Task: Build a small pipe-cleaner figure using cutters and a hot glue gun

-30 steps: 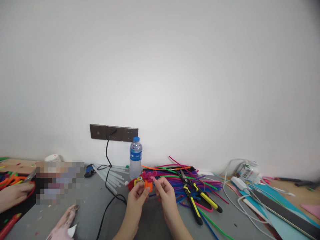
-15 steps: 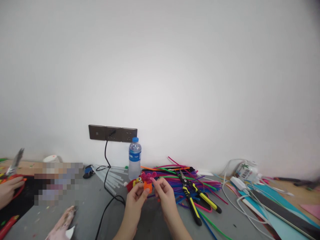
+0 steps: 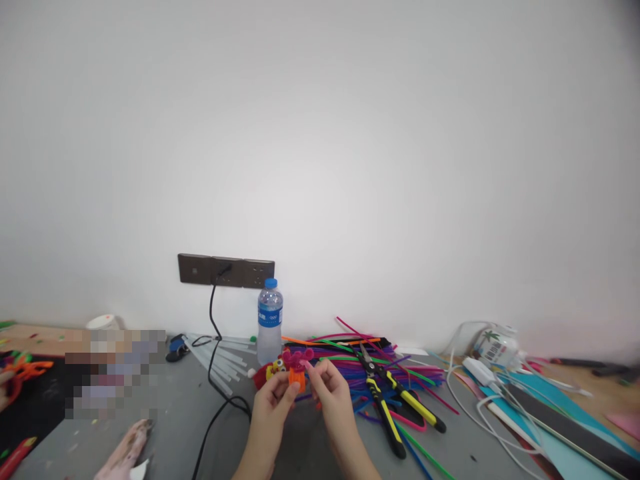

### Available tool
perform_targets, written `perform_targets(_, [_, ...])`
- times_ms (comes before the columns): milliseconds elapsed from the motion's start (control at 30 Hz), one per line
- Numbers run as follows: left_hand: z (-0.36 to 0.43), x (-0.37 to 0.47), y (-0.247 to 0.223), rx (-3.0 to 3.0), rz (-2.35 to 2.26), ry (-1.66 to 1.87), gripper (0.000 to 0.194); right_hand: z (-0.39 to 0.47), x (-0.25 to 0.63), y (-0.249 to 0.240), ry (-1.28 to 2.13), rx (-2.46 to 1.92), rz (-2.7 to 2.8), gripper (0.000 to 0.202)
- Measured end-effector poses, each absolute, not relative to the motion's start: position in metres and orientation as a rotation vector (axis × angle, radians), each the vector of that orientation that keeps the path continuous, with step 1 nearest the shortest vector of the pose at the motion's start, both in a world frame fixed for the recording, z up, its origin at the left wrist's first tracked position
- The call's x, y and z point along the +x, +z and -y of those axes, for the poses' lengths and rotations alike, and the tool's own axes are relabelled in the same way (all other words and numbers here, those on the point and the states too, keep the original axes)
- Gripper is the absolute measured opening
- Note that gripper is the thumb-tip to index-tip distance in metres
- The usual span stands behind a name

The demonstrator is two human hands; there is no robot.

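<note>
- Nearest, at bottom centre of the frame, my left hand (image 3: 267, 407) is closed in a thumb-and-finger pinch on an orange ribbed piece (image 3: 297, 380) topped with magenta fuzzy loops (image 3: 295, 358).
- Just beside it, my right hand (image 3: 336, 400) is nearly closed, fingertips pinching a pink end (image 3: 307, 366) against the loops; I can't tell whether it is a separate strand.
- I judge the piece very light: the loops soft and easily bent, probably over wire, the orange part a little firmer. I'd hold it low on the orange and spare the loops from squeezing.
- Lower right of centre, black-and-yellow pliers (image 3: 384, 413) lie open on pipe cleaners (image 3: 345, 380); I read no maker's mark.
- Beside my left fingers, a red-and-yellow figure (image 3: 275, 368) shows round eyes.
- Behind it, an upright plastic bottle (image 3: 270, 340) wears a blue label (image 3: 270, 317) with white characters too small to read and what look like interlocked rings.
- Far right, a white container (image 3: 495, 347) tilts, showing a green palm motif and dark barcode-like marks.
- Farthest, left of centre, a dark socket panel (image 3: 195, 269) on the wall (image 3: 320, 167) carries no legible lettering.
</note>
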State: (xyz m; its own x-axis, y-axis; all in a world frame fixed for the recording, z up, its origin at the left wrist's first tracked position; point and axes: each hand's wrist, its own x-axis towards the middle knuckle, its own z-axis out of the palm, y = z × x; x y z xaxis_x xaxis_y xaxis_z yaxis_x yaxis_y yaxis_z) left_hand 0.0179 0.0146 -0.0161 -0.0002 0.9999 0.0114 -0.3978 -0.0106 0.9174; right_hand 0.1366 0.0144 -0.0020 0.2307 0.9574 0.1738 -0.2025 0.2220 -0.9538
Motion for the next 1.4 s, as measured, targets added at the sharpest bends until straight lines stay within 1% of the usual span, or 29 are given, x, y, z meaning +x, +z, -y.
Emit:
perform_targets(333, [-0.0173,0.0144,-0.0244,0.984,-0.885,1.371,0.044,-0.016,0.1372,-0.0029,0.911,-0.98,1.007,0.052])
perform_targets(1000, [-0.0134,0.0163,-0.0159,0.998,-0.898,1.405,0.043,-0.0187,0.1372,-0.0118,0.803,-0.954,1.059,0.046])
perform_targets(1400, [-0.0119,0.0184,-0.0152,1.056,-0.871,1.431,0.044,-0.0159,0.1404,-0.0023,0.919,-0.956,1.08,0.047])
